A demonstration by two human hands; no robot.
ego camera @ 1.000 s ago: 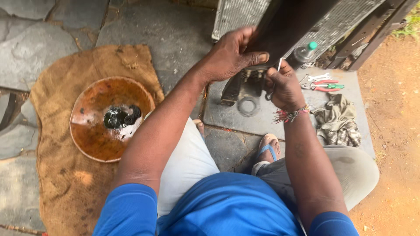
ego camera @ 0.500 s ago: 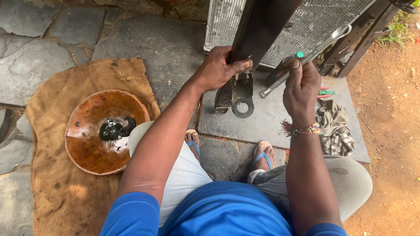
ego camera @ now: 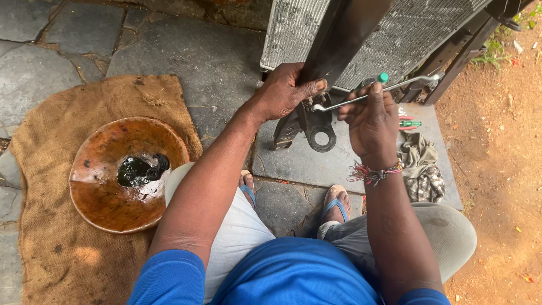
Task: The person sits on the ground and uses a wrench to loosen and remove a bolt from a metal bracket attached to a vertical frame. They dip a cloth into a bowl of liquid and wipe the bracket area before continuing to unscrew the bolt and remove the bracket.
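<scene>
1. The left hand (ego camera: 285,90) is clenched on the lower end of a dark metal bar (ego camera: 344,36), which leans upright against a finned radiator (ego camera: 395,34) at the far edge of the stone floor (ego camera: 186,51). The thumb presses the bar's face just above a black bracket with a ring eye (ego camera: 316,127).
2. The right hand (ego camera: 370,116) is closed around a slim silver wrench (ego camera: 384,90), held nearly level, its near end meeting the bracket beside the left thumb.
3. A green-capped tip (ego camera: 383,77) shows just above the right fingers; what it belongs to cannot be told.
4. Handling, as a judgement: bar and bracket look stiff, heavy steel, unlikely to flex, so a firm hold low on the bar beside the joint suits it. The wrench looks light, rigid and smooth, possibly slippery with grease; gripping it away from the working end gives leverage.
5. On a grey slab (ego camera: 316,164) at the right lie screwdrivers with red and green handles (ego camera: 409,121) and a crumpled rag (ego camera: 420,166).
6. At the left a burlap sack (ego camera: 51,237) carries a rusty round pan (ego camera: 113,203) with black grease and a dark cloth in its middle.
7. Against half a second ago: the wrench then sloped steeply with the right hand higher and farther right; now it lies flatter and the hand sits closer to the bracket. The left hand's clasp on the bar is unchanged.
</scene>
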